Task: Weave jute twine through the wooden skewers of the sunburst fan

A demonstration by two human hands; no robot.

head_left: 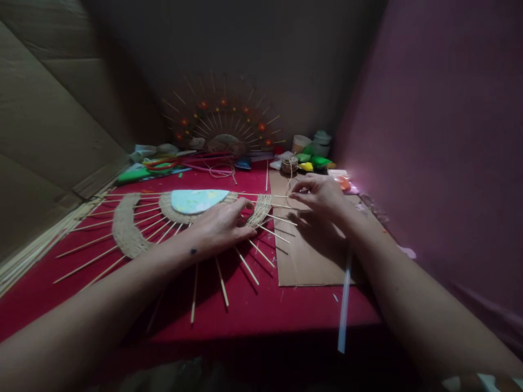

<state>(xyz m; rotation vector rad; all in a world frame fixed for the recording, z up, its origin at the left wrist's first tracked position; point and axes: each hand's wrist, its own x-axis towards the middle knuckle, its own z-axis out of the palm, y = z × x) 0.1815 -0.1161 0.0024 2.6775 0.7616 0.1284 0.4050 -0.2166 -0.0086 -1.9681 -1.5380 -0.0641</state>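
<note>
On the red tabletop lies a half-round fan of thin wooden sticks (223, 280), with a band of woven twine (126, 226) running across them. At its centre is a pale blue half-disc (198, 201) with faint lighter patches. My left hand (224, 226) lies over the fan, its fingers and thumb curled around the right part of the woven band and steadying it. Beside the fan's right end, my right hand (321, 193) pinches a strand of twine (290, 179) near a stick tip. That strand leads up to a ball of twine (289, 165).
A cardboard sheet (310, 267) lies beneath my right hand, with a clear glue stick (345, 305) near its front. Behind are a flower-decorated stick fan (223, 128), orange-handled scissors (161, 163) and several coloured packets (321, 161). Cardboard (44, 109) stands left; a pinkish wall (441, 136), right.
</note>
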